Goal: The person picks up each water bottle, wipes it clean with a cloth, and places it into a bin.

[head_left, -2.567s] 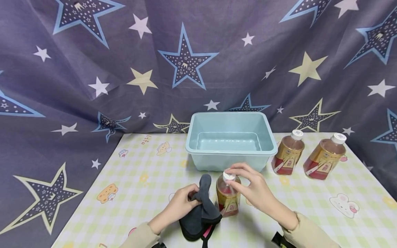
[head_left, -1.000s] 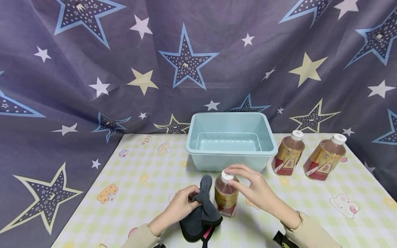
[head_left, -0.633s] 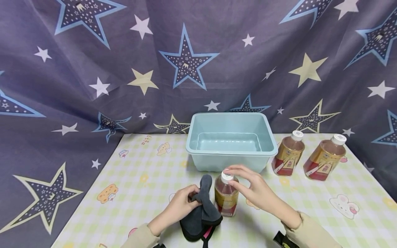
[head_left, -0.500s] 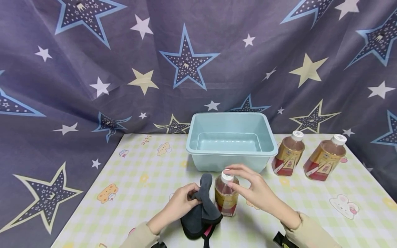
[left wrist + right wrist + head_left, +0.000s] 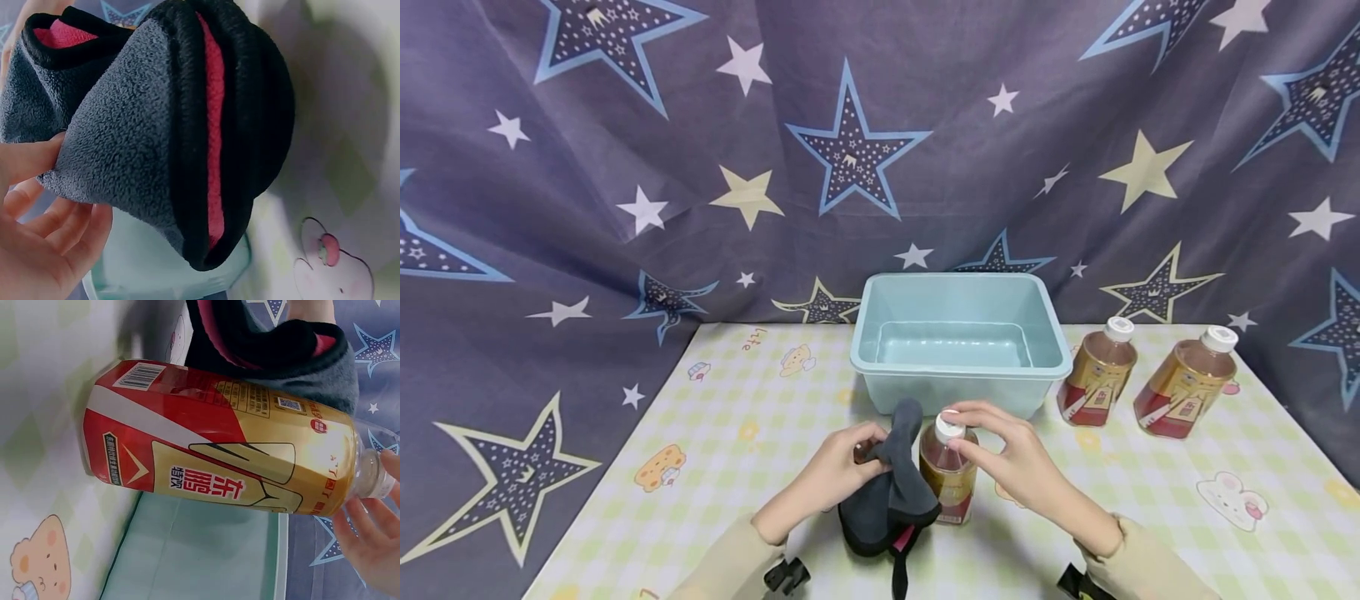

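My left hand (image 5: 838,471) pinches a dark grey plush cloth (image 5: 880,512) with black edging. Its folds show a pink-red inner side in the left wrist view, where the fingers (image 5: 59,231) and thumb hold one gathered end. Just to the right stands a drink bottle (image 5: 947,483), upright on the table, with a red and gold label (image 5: 219,444). My right hand (image 5: 1011,450) grips its white cap (image 5: 950,427) between thumb and fingers. The cloth hangs close beside the bottle and overlaps its lower left side in the right wrist view.
A light blue plastic tub (image 5: 958,387) with nothing in it stands right behind the bottle. Two similar bottles, one nearer (image 5: 1093,379) the tub and another (image 5: 1183,387) further right, stand upright. A checked tablecloth (image 5: 760,475) covers the table; a starry curtain (image 5: 700,125) hangs behind.
My left hand has raised the cloth a little, up and to the right along the bottle. Since the oldest frame the bottle has turned slightly and shifted left; my right hand stays on its cap.
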A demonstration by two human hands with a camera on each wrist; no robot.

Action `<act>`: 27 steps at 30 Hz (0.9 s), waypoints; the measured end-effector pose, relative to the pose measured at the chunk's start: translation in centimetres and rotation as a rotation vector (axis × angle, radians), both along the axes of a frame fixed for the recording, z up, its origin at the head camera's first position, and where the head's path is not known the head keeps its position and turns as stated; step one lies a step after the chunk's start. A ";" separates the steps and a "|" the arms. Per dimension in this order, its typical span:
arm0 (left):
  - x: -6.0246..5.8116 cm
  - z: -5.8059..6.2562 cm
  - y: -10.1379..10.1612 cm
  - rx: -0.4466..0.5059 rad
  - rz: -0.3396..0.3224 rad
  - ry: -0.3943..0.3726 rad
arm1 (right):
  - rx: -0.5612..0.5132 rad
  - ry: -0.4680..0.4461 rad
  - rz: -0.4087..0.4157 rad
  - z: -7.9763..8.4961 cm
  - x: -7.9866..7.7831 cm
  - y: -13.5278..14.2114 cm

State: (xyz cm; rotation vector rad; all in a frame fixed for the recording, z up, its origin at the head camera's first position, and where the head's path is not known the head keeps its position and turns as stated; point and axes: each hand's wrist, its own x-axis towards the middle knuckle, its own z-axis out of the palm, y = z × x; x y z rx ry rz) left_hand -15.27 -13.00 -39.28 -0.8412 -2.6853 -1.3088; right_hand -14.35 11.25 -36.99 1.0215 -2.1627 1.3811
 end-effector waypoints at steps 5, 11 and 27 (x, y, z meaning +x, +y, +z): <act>-0.1 0.4 0.6 0.000 -0.017 0.005 | -0.014 -0.012 -0.003 -0.1 0.0 0.0; -0.1 0.3 1.2 -0.027 -0.017 0.020 | -0.050 0.033 -0.004 -0.3 -0.1 -0.2; -0.3 -1.7 1.9 -0.072 -0.010 0.014 | -0.040 -0.036 -0.015 -0.1 0.2 -0.2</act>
